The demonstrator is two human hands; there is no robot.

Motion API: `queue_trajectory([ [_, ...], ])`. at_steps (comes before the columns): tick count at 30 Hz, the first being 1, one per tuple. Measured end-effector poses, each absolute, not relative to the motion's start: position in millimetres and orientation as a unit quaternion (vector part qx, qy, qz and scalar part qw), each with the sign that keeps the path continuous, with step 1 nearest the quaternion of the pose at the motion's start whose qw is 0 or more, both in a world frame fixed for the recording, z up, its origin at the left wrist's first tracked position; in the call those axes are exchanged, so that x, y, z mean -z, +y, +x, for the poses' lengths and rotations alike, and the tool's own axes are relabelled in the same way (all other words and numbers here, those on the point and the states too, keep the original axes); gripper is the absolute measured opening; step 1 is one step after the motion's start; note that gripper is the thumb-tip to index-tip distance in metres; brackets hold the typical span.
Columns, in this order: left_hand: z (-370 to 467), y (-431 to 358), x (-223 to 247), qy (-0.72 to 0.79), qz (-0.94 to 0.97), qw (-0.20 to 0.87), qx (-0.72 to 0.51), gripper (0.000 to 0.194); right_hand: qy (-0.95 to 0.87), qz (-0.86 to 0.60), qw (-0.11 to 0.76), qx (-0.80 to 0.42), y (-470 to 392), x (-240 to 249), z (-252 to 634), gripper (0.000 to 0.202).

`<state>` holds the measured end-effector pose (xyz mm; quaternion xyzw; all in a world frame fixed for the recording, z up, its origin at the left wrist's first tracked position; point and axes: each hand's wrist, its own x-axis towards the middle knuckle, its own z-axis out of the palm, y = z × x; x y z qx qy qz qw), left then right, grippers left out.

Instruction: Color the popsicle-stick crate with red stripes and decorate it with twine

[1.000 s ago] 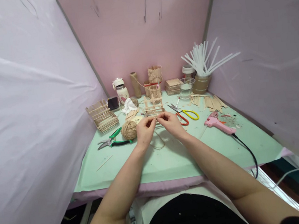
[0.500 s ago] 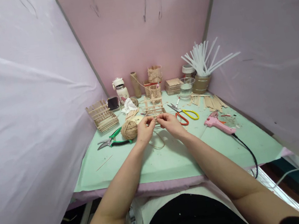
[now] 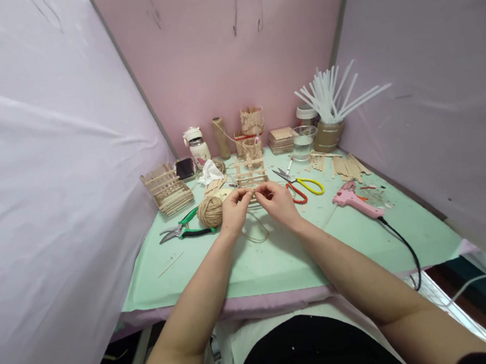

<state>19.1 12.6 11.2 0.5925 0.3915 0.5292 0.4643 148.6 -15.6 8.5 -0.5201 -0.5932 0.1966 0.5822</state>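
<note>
My left hand (image 3: 236, 209) and my right hand (image 3: 277, 202) meet near the table's middle, fingertips pinched on a length of twine (image 3: 257, 241). The twine hangs down in a loose loop onto the table below the fingers. Just behind the hands stands a small popsicle-stick frame (image 3: 251, 176), its front partly hidden by them. A ball of jute twine (image 3: 210, 211) touches or nearly touches my left hand. Scissors (image 3: 300, 186) with red and yellow handles lie open to the right of my right hand.
Green-handled pruning shears (image 3: 187, 232) and a stick basket (image 3: 168, 190) are on the left. To the right, a pink glue gun (image 3: 357, 200) trails its cord over the edge. A cup of water (image 3: 303, 145) and a pot of glue sticks (image 3: 329, 135) stand behind.
Both hands stay pinched in almost the same spot, with slight finger movement. The whole view shifts a little; nothing else has visibly moved.
</note>
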Motion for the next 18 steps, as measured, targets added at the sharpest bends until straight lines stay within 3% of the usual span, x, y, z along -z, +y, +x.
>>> queue_trajectory([
  [8,15.5,11.6,-13.1,0.370,0.670,0.312,-0.563,0.010,-0.585,-0.507,0.597,-0.210,-13.8,-6.4,150.1,0.018],
  [18,18.1,5.7,-14.3,0.391,0.684,0.284,-0.546,0.012,-0.649,-0.506,0.561,-0.089,-11.9,-1.7,150.4,0.011],
])
